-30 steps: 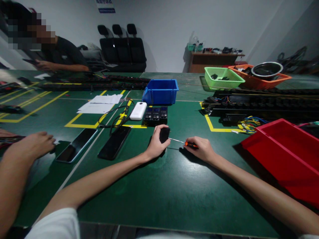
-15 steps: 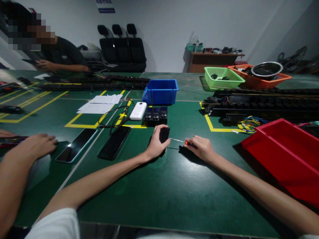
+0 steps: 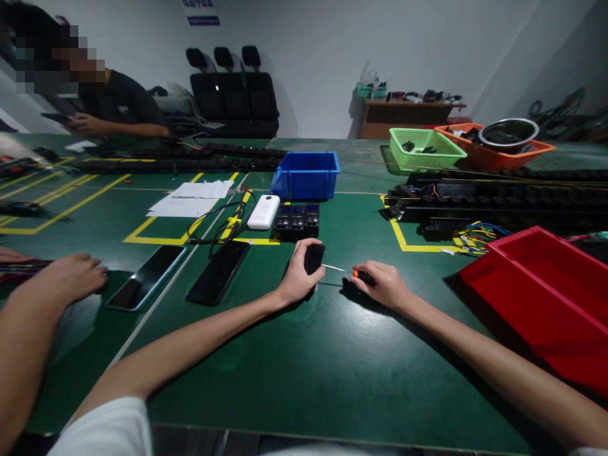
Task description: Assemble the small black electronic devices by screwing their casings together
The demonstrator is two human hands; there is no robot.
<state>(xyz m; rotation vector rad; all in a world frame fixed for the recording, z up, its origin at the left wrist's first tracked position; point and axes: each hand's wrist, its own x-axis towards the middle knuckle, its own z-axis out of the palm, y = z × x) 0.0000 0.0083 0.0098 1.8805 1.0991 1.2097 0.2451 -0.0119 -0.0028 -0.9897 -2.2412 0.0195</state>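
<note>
In the middle of the green table (image 3: 304, 373), my left hand (image 3: 300, 275) is closed round a small black block (image 3: 314, 258), held upright. My right hand (image 3: 382, 282) grips the dark handle of a screwdriver (image 3: 356, 273) with an orange collar. Its thin metal shaft points left, and the tip meets the right side of the block near my left thumb. Just beyond my left hand are several black modules (image 3: 297, 220) in a row, with a white power bank (image 3: 263, 212) beside them. A black phone (image 3: 218, 272) lies to the left.
A blue bin (image 3: 306, 174) stands behind the modules. On the right are a red bin (image 3: 546, 297), wires and long black assemblies (image 3: 498, 196). A co-worker's hand (image 3: 71, 278) and another phone (image 3: 147, 277) are at the left; another person (image 3: 128, 104) sits across.
My right hand has dipped very slightly with the screwdriver. The block has barely shifted in my left hand. The co-worker's hand at the left has moved a little.
</note>
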